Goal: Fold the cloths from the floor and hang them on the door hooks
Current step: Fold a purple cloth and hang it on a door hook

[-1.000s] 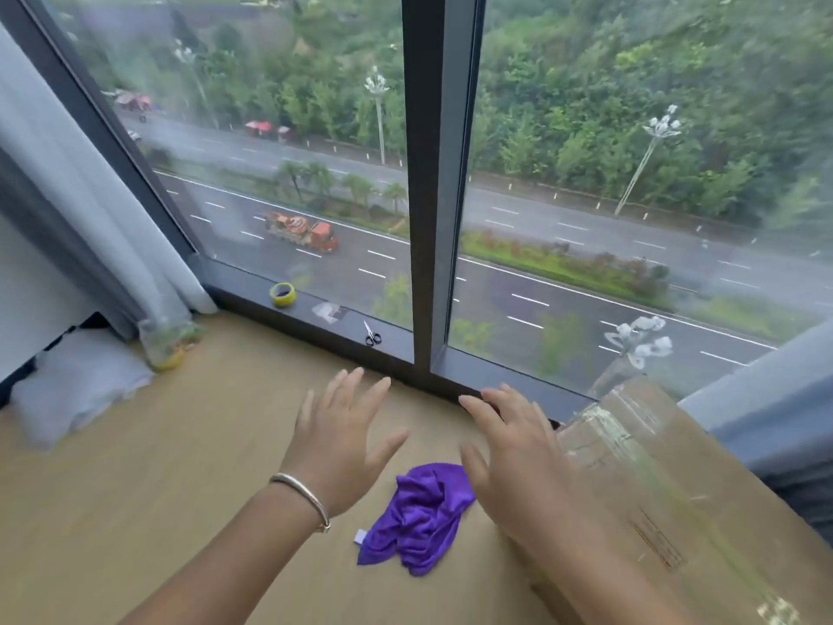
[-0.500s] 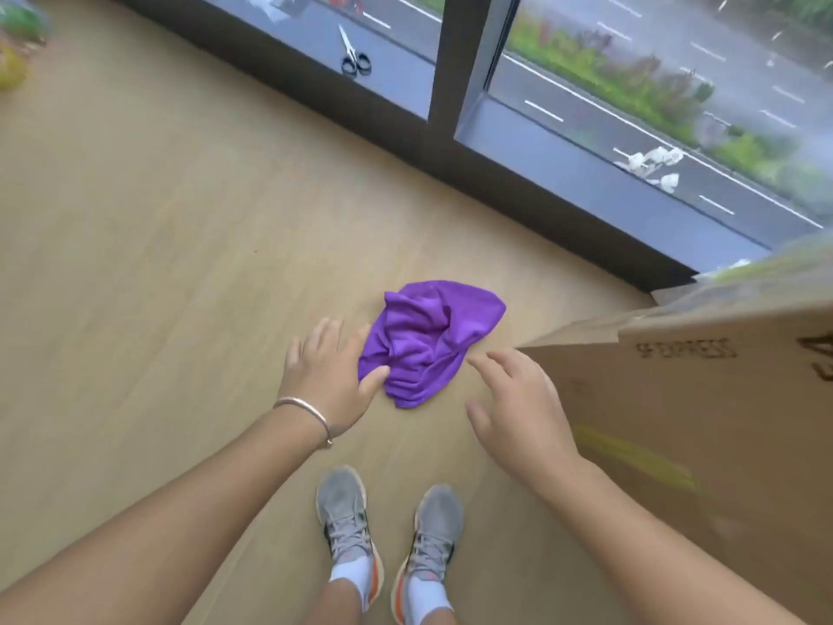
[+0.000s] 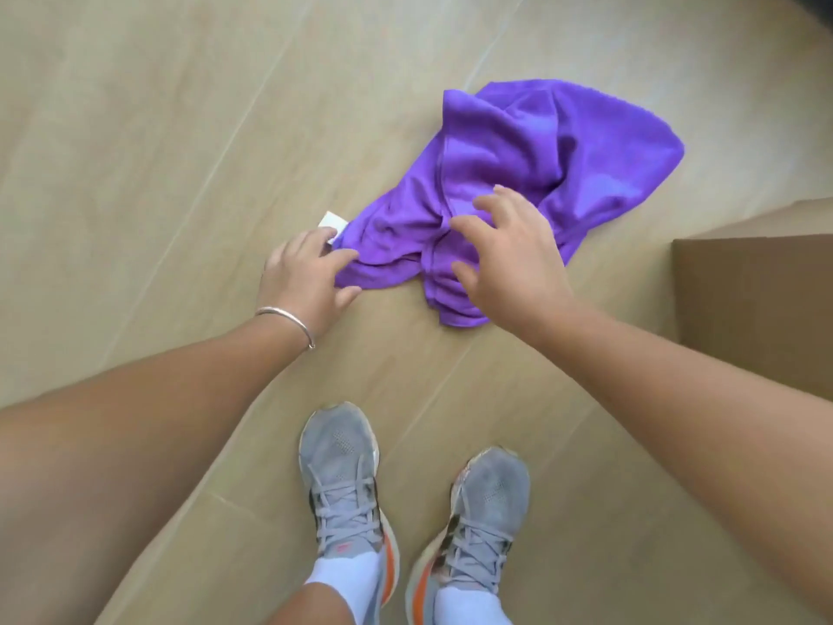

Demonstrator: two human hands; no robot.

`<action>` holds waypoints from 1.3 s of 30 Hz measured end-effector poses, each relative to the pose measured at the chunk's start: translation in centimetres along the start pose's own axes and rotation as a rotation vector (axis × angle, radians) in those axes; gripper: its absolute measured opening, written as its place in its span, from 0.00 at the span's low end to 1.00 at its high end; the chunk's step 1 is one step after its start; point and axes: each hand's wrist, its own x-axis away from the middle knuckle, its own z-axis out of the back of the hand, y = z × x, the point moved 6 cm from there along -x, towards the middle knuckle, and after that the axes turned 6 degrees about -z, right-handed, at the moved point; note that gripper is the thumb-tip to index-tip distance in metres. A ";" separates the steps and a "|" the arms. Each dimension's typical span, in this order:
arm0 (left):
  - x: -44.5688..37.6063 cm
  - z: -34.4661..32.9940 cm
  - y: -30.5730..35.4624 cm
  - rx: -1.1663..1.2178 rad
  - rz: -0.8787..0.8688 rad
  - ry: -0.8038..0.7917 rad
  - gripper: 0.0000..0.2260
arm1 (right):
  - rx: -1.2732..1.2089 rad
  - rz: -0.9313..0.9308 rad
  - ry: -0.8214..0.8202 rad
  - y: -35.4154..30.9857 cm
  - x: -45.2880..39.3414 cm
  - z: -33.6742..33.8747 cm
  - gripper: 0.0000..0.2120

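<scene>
Purple cloth (image 3: 518, 173) lies crumpled on the wooden floor (image 3: 135, 151), just ahead of the person's grey shoes (image 3: 347, 480) and beside the near corner of a cardboard box (image 3: 757, 304) at the right edge of the view; the left hand (image 3: 306, 277) has its fingers and thumb closing on the cloth's left corner by the white tag (image 3: 331, 221), seemingly to find an edge for folding, though whether it truly pinches the fabric I cannot tell; the right hand (image 3: 509, 259) hovers spread and relaxed over the cloth's near folds, holding nothing, probably ready to take a second corner; against half a second ago, both hands have come further onto the cloth, the view has tipped down, and the window and scissors have gone from sight.
</scene>
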 end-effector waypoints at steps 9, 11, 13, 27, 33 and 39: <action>-1.1 -1.1 -0.5 0.052 -0.108 0.228 0.04 | 0.288 0.186 -0.092 -4.2 -2.8 -8.2 0.28; -1.1 0.7 0.1 0.113 -0.108 0.218 0.04 | 0.324 0.163 -0.104 -4.4 -2.1 -7.2 0.31; -0.1 4.3 1.4 0.222 -0.124 0.284 0.04 | 0.305 0.135 -0.095 -5.0 -1.0 -4.8 0.32; 9.7 39.5 4.4 0.451 -0.083 0.710 0.07 | -0.219 0.105 0.400 -16.9 2.4 26.4 0.07; 14.8 52.0 0.2 0.240 -0.060 0.786 0.13 | -0.228 0.230 0.445 -27.1 0.5 38.4 0.07; 22.0 59.5 -7.8 -0.012 0.016 0.680 0.16 | -0.195 0.352 0.390 -37.7 -0.9 45.1 0.07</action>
